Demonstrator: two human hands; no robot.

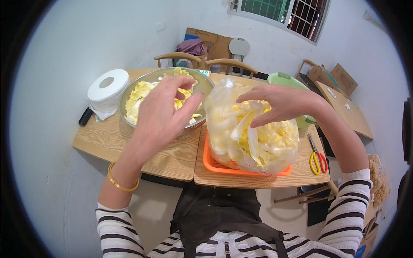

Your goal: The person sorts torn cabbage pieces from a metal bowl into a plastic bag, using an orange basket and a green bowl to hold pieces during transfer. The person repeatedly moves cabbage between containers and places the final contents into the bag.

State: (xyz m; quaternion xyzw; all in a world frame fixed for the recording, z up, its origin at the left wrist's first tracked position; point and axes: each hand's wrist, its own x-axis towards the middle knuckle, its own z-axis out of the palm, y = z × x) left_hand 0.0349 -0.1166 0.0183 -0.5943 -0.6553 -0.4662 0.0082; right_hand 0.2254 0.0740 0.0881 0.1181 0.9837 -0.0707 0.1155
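My left hand (166,108) hovers over the near right part of a metal mesh colander (206,84), fingers apart and nothing in them. Torn pieces of napa cabbage (138,93), yellow and white, lie in the colander. My right hand (279,101) is spread above the mouth of a clear plastic bag (219,138), thumb and fingers apart; whether its thumb touches the leaves is hard to tell. More cabbage leaves (246,137) fill the bag. Underneath it sits an orange plastic basket (208,161), mostly hidden by the bag.
Scissors (316,158) with yellow and red handles lie right of the basket. A light green basin (280,77) stands behind the bag. At the far left are a large paper roll (108,93) and a small black object (85,116). Wooden chairs (232,63) stand beyond the table (167,161).
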